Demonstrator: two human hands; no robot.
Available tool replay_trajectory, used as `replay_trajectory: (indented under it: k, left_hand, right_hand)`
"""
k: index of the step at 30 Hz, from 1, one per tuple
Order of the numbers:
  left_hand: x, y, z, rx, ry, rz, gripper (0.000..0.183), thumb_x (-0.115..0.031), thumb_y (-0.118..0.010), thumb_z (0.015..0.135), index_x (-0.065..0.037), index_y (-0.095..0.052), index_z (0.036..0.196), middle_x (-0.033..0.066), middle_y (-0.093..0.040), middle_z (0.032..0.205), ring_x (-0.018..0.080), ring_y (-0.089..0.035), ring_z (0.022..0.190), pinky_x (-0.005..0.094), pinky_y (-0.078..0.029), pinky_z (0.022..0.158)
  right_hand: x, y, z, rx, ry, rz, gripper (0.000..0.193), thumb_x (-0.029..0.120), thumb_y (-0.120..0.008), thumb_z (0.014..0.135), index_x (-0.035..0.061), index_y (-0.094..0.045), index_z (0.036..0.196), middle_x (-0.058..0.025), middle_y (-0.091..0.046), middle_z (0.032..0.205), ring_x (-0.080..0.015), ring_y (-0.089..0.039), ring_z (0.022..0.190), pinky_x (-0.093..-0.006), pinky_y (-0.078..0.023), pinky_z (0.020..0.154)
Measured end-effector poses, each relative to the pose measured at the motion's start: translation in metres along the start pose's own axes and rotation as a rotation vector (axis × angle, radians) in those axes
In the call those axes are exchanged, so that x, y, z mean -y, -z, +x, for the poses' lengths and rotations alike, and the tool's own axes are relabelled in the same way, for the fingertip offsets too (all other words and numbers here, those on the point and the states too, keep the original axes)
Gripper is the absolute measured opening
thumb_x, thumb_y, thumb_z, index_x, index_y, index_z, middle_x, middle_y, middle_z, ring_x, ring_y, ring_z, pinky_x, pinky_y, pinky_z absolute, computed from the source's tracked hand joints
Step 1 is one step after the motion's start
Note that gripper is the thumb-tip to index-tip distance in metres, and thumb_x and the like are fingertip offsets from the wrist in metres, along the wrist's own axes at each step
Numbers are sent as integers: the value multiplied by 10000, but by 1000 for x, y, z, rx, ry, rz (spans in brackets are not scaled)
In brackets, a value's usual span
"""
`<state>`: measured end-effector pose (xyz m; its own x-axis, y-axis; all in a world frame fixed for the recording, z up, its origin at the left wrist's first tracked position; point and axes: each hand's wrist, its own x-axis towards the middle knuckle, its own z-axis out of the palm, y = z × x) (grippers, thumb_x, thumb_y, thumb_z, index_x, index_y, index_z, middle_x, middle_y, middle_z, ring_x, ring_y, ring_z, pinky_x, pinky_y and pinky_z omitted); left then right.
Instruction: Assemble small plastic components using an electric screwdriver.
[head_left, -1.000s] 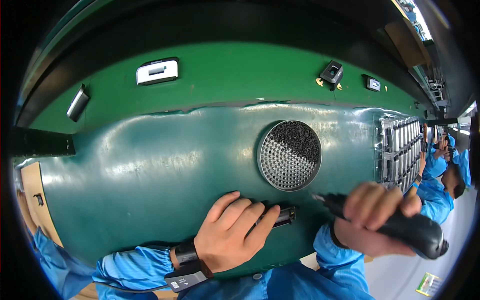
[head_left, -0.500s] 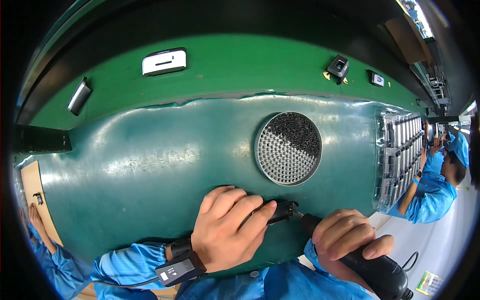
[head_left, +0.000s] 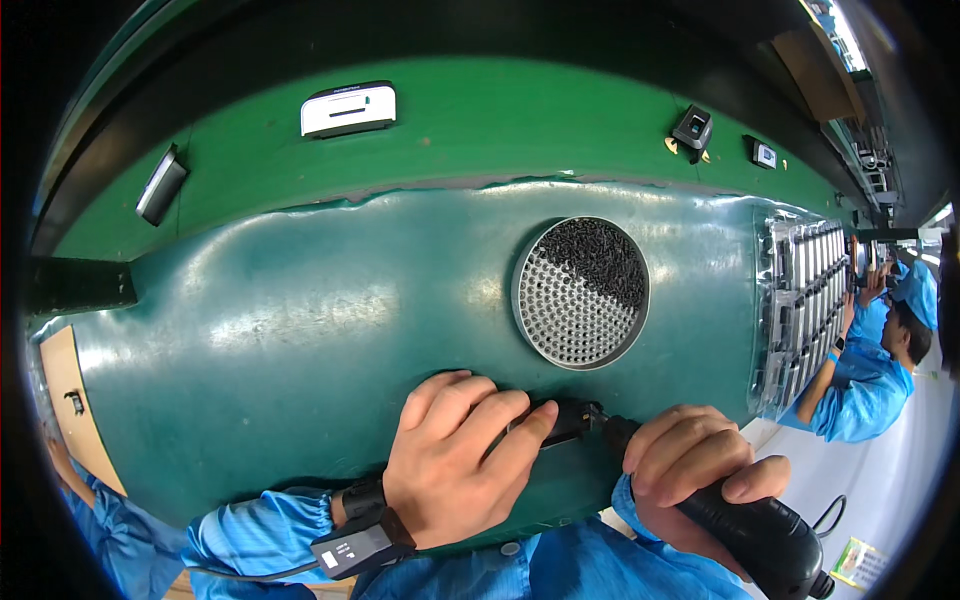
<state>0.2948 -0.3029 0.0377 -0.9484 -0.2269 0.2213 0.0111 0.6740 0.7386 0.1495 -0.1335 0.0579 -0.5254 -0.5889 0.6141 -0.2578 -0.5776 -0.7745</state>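
Observation:
My left hand (head_left: 462,462) is closed around a small black plastic part (head_left: 566,424), steadying it low over the green mat. The index finger lies along its top, and part of it is hidden under the fingers. In my right hand (head_left: 700,460) is a black electric screwdriver (head_left: 752,530), gripped from above. Its bit meets the right end of the part; the exact contact is too small to make out. Just beyond my hands stands a round metal dish (head_left: 517,300) with a perforated plate and a heap of small black screws (head_left: 598,258).
Along the far green strip (head_left: 480,110) sit a white-and-black device (head_left: 348,110) and several smaller ones. Clear trays of parts (head_left: 800,310) stand at right, beside a co-worker in blue (head_left: 870,385). At left, another person's arm reaches by a tan board (head_left: 78,400) bearing a black piece.
The devices on the far strip have shifted right. The screwdriver tip has moved slightly with my right hand. At left, the other person's hand has drawn back from the black piece.

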Motion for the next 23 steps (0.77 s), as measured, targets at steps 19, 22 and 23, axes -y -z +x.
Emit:
replay_trajectory:
  k: [19,22,23]
  left_hand:
    - [-2,-7,7,27,24,2,487,-115,-849,589,-77,-754,1065,48,-642,1062,273,-562,1010,483,-466,923]
    - [-1,-10,6,28,4,-8,493,-122,-845,591,-77,-753,1073,52,-643,1070,274,-560,1017,492,-464,934]
    - [-2,-9,7,28,1,1,497,-127,-843,592,-78,-752,1078,53,-644,1075,273,-559,1020,498,-464,941]
  right_hand:
    - [-5,-10,14,-142,-57,-162,609,691,-540,960,112,-453,1124,-62,-602,696,-178,-560,468,-321,-514,416]
    - [-2,-5,11,-83,-74,-186,608,692,-553,951,119,-451,1126,-67,-617,714,-191,-565,472,-332,-522,420]
    - [-4,-3,9,-47,-49,-191,607,690,-564,946,124,-447,1129,-71,-630,728,-201,-568,475,-343,-530,424]
